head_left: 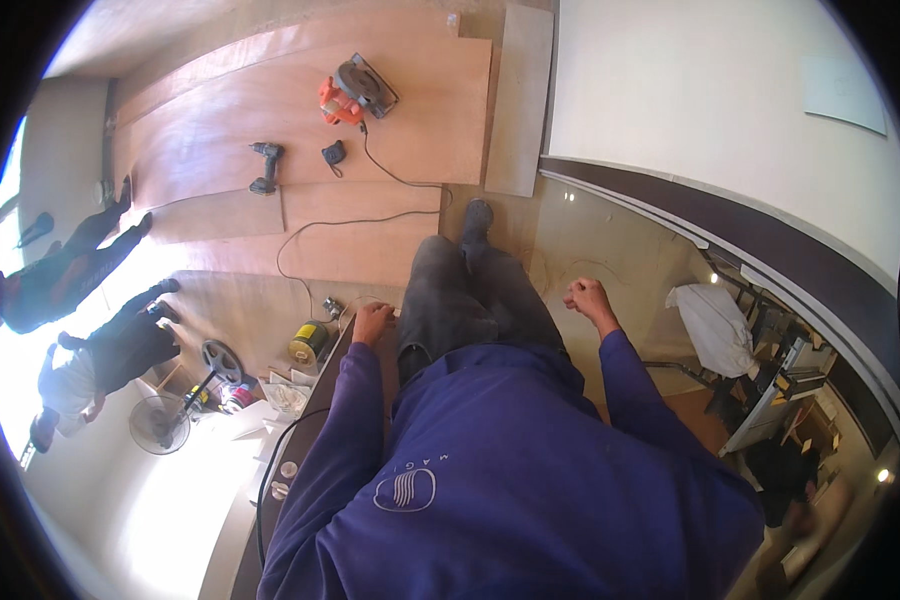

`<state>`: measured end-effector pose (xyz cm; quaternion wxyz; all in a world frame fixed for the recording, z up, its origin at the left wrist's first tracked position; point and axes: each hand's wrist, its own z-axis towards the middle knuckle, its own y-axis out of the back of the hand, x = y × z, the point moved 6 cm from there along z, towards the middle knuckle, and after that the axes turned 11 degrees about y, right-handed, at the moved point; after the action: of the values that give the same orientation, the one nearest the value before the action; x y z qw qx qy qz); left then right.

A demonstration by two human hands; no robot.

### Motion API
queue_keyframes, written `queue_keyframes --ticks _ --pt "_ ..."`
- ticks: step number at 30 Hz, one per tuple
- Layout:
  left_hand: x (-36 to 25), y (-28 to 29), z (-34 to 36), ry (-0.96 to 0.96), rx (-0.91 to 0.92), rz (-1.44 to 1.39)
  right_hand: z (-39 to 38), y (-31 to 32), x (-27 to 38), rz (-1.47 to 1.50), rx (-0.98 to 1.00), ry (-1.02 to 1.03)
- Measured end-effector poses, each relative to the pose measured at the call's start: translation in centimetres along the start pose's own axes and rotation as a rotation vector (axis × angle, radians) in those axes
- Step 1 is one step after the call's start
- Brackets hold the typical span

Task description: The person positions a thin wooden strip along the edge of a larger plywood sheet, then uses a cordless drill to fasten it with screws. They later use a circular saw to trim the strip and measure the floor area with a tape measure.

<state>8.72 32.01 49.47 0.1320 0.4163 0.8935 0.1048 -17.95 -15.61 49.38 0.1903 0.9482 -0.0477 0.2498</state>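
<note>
My left hand (372, 322), fingers curled, is at the dark edge of a bench or board (325, 390) beside my left leg; whatever it may grip is hidden. My right hand (588, 300) is out to the right of my right thigh, its fingers curled in with no object visible in them. Beyond my feet, reddish plywood sheets (200, 130) carry a red circular saw (355, 95) with its cord, a dark drill (267, 165) and a small black item (333, 157). A yellow can (308, 343) stands just left of my left hand.
Two people (90, 390) are at the left, near a standing fan (160, 425). At the right are a long white panel (710, 90), a metal frame with a pale cloth (710, 325), and another person (780, 470). A narrow board (518, 100) lies beside the plywood.
</note>
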Motion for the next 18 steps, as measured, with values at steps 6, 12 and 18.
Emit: queue_keyframes --ticks 6,12,18 --pt "1.7 1.4 -1.9 0.072 0.039 -0.274 -1.0 1.2 -1.1 0.015 -0.037 -0.044" --pt "0.5 2.3 -1.8 0.005 0.015 -0.277 -0.5 0.5 3.1 0.031 -0.043 0.124" --pt "0.8 2.6 -1.8 -0.017 0.023 -0.322 -1.7 -1.1 6.7 0.026 -0.048 0.197"
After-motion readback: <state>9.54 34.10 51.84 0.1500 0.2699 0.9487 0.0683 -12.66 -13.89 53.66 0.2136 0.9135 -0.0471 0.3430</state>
